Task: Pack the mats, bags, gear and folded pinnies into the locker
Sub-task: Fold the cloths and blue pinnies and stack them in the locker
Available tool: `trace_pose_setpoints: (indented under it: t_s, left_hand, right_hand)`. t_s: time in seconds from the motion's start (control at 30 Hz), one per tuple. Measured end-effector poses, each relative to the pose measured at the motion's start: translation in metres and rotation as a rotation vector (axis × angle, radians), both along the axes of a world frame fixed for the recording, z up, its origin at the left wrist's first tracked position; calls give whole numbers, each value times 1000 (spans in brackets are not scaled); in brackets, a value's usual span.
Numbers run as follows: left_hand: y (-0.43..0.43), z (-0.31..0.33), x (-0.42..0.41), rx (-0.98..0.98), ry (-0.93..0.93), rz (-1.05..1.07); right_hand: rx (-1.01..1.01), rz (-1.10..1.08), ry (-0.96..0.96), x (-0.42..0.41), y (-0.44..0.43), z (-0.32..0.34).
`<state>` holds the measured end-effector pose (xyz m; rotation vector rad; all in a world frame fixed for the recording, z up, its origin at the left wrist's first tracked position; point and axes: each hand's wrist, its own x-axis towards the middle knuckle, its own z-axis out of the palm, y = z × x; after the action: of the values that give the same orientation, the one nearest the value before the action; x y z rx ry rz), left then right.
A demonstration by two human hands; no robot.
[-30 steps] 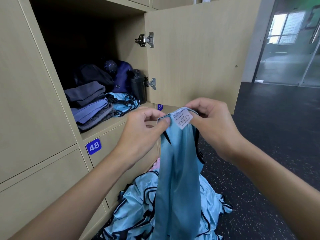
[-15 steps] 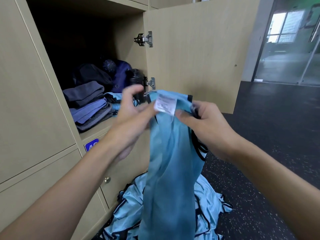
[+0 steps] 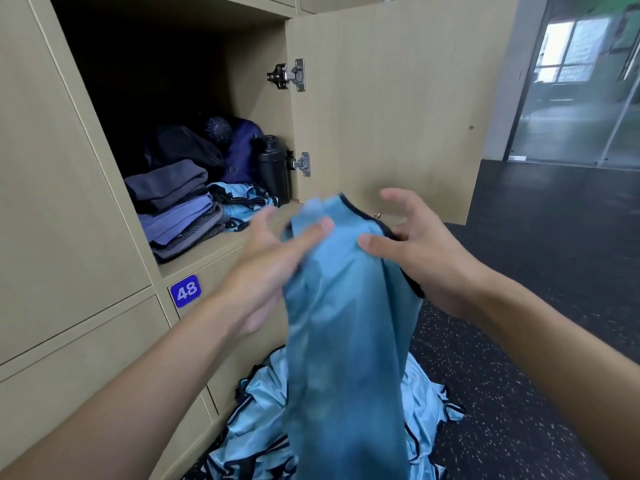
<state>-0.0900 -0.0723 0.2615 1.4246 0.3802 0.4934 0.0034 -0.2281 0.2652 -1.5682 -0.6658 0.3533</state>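
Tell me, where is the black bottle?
In the head view, the black bottle stands at the far right of the open locker, beside the lower hinge, with the purple bag to its left.

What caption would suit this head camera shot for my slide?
Left hand and right hand hold a light blue pinny before the open locker.

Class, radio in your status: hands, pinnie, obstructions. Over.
Left hand and right hand both thumb-clamped on light blue pinnie, unfolded, hanging before locker. Door open, nothing blocking; pinnie heap on floor.
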Motion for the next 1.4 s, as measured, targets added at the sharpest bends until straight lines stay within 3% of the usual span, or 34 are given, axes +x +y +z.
trace_pose_setpoints:
  t_s: [0.07, 0.13, 0.33, 0.5, 0.57, 0.7, 0.77, 0.93, 1.1, 1.27, 1.4]
  left_hand:
    - [-10, -13, -3, 68, 72, -147]
    - [-14, -17, -3, 63, 26, -184]
    - [2, 2, 0, -7, -241, 101]
    - [0, -12, -6, 35, -2, -108]
    - [-3, -14, -5, 38, -13, -111]
    - [3, 0, -2, -37, -203, 48]
    - [6, 1, -2, -51, -248, 112]
    - [-3, -12, -5, -40, -76, -104]
    - [3, -1, -1, -79, -181, 63]
    - [-8, -12, -8, -90, 21, -131]
    - [-7, -6, -4, -166, -66, -32]
  right_hand:
    - [57, -81, 9, 4, 0, 1]
    - [60, -122, 15, 9, -4, 4]
    - [-123, 105, 87, 9, -9, -5]
    - [153, -99, 124, 13, -1, -10]
    - [203, -103, 135, 16, -3, -13]
    - [62, 124, 98, 16, -2, -24]
    - [54, 125, 71, 16, 2, -27]
    - [221, -39, 97, 21, 9, -25]
    - [104, 162, 70, 18, 5, -27]
    - [167, -24, 17, 15, 8, -23]
    - [177, 49, 69, 18, 1, -21]
